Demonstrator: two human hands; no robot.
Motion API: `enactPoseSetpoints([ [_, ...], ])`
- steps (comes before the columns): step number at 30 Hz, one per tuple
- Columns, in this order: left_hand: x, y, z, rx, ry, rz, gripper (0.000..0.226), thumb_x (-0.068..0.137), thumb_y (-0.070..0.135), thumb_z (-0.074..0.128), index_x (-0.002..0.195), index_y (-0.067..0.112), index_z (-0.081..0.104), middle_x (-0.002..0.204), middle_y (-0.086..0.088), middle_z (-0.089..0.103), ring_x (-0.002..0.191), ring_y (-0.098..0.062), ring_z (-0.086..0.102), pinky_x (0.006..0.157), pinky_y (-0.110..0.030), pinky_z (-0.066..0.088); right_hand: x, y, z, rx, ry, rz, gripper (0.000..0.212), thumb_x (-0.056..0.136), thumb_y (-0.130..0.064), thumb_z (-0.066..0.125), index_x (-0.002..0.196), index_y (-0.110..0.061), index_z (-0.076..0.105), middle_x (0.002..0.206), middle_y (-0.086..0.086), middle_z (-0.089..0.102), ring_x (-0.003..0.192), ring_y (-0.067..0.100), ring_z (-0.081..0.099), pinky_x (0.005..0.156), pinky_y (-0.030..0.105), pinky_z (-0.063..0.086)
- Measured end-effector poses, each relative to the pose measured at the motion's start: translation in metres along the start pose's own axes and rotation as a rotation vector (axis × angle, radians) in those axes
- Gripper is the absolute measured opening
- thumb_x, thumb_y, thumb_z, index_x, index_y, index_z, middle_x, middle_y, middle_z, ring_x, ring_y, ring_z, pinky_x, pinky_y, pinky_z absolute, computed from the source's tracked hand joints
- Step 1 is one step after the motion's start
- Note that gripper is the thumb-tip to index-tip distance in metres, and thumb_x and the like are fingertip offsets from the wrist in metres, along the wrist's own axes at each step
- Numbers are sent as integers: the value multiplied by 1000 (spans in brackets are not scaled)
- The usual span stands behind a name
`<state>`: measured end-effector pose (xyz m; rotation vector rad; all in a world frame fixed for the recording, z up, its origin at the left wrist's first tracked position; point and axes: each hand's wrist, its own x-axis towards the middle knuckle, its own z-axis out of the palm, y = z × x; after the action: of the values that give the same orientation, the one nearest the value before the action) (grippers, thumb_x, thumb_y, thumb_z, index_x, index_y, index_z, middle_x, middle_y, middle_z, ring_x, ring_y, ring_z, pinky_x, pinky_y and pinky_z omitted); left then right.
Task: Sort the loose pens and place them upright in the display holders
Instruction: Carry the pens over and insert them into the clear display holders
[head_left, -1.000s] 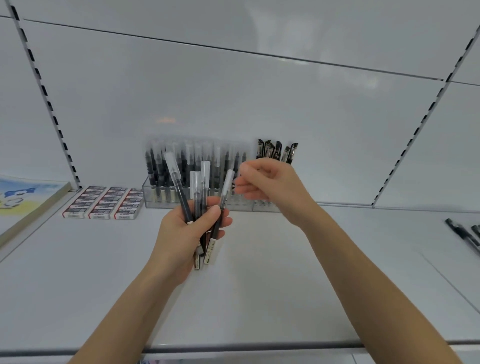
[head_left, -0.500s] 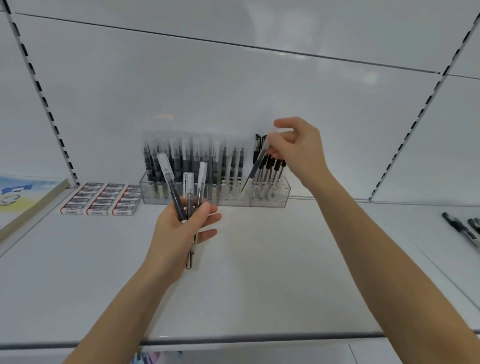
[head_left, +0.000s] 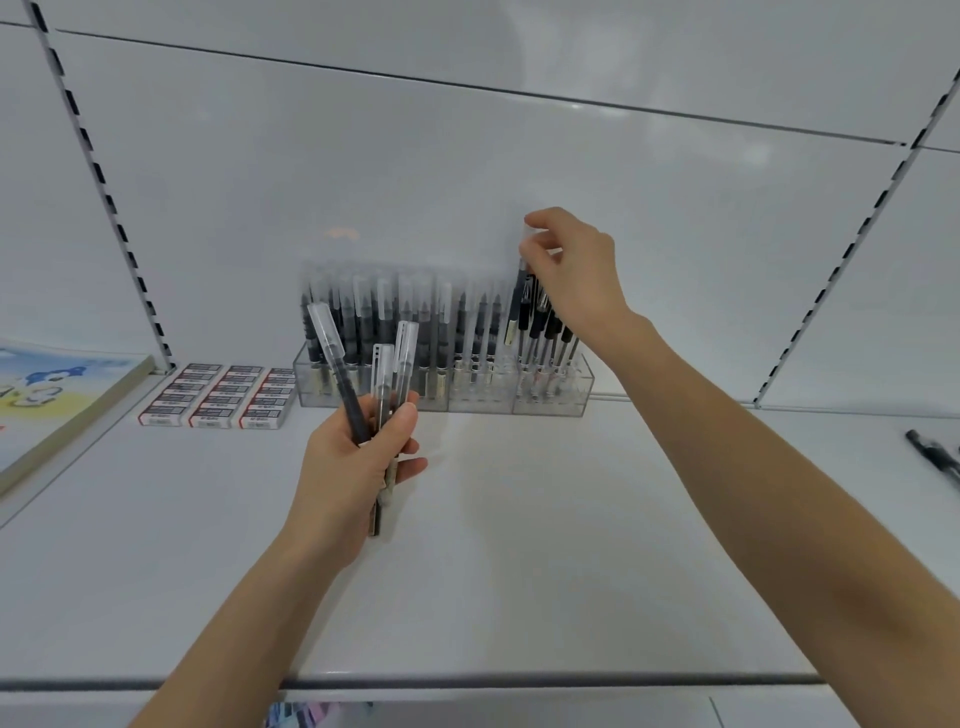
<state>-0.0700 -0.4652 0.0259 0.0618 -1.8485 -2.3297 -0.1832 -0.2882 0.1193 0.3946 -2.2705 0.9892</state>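
Your left hand (head_left: 358, 462) is nearest, above the white shelf (head_left: 519, 545), fingers and thumb curled around three loose pens (head_left: 382, 374) that fan upward, clear caps on top. Farther back, your right hand (head_left: 576, 275) pinches the clear cap of a dark pen (head_left: 511, 322) between thumb and fingertips. That pen hangs nearly upright, its lower end among the pens standing in the clear display holder (head_left: 550, 400). You cannot tell whether it is seated in a slot. The two hands are well apart. Left of the holder lie rows of boxed erasers (head_left: 218, 397) and a book (head_left: 57, 395). More black pens (head_left: 935, 457) lie at the far right edge. A white back panel (head_left: 467, 182) rises behind.
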Motion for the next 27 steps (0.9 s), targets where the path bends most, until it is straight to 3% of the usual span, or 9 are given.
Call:
enactPoseSetpoints([
  [4,0,0,0,4,-8,-3,8,88,13,56,90,16,64,72,-1,55,66,-10,55,60,-19,57,3,0,-2,-10,-30,22,29,93,-10,47,120,-6,56,101,15,64,84,19,56,83,30,48],
  [10,-1,3,1,-3,-14,-3,6,87,12,57,89,14,62,75,-2,60,64,-8,62,64,-24,56,-4,6,4,-82,-119,49,29,93,-8,46,120,-2,54,98,17,65,80,22,58,77,26,47],
  [15,-2,4,1,-40,-13,-20,7,87,10,57,89,16,59,75,-4,67,60,-6,66,62,-26,56,-2,5,11,-301,-217,47,27,93,-3,40,108,13,54,102,31,63,95,43,60,84,50,49],
  [20,-3,4,-1,-27,-22,-22,5,88,11,55,89,13,60,72,-2,72,63,-9,68,57,-22,57,0,5,14,-350,-307,80,23,91,-1,42,99,16,54,103,34,61,94,46,62,81,55,50],
  [22,-4,5,0,-26,-23,-26,5,88,11,55,90,12,60,76,-3,71,62,-8,68,57,-21,57,-4,5,9,-281,-255,82,21,93,-7,46,107,7,54,96,29,64,86,40,65,79,49,52],
  [24,-5,7,1,-30,-31,-18,5,88,10,55,89,12,60,81,-6,69,62,-7,68,56,-20,57,-17,-1,1,-92,-135,118,27,94,-14,48,117,-1,53,84,17,67,70,25,68,71,35,56],
  [27,-6,8,5,-40,-52,-10,6,88,9,55,89,11,60,81,-7,66,60,-7,68,55,-20,56,-46,-17,-4,303,-192,258,17,90,-19,56,101,-8,62,73,4,67,58,10,65,57,19,54],
])
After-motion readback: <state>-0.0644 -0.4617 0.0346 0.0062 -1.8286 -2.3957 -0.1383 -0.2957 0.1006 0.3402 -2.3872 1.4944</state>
